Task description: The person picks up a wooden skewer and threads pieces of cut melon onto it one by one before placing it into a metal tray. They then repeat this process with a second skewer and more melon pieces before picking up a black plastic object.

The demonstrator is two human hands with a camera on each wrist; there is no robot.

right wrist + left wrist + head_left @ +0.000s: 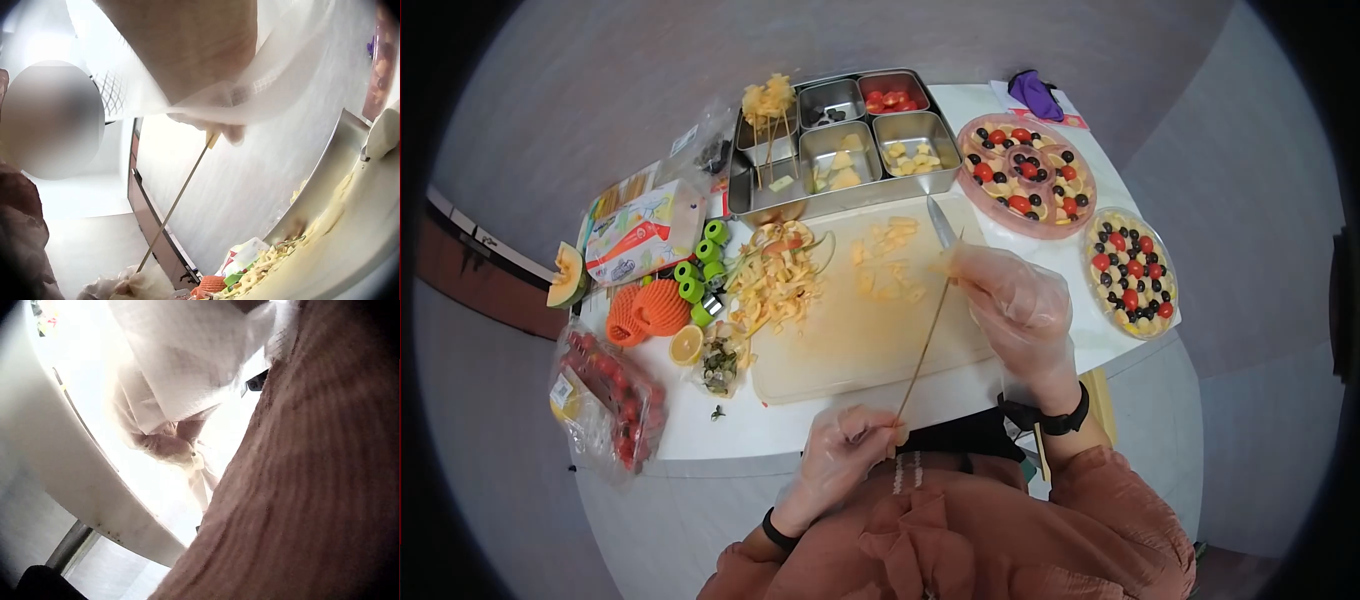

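Observation:
A thin wooden skewer (925,350) slants between the two gloved hands, over the board's front edge. My left hand (845,455) pinches its lower end near my body; the right wrist view shows that hand (134,286) at the skewer's bottom. My right hand (1020,305) pinches a small yellow piece (211,139) at the upper end. Yellow fruit pieces (888,280) lie on the white cutting board (830,355), with a knife (941,220) behind my right hand. In the left wrist view, the left hand's glove (175,369) is overexposed.
A steel tray (850,203) of fruit containers and filled skewers stands at the back. Two fruit platters, one round (975,215) and one oval (1135,270), sit right. Peelings (780,275), green cutters (690,285), orange netting (662,308) and bagged red fruit (610,400) lie left.

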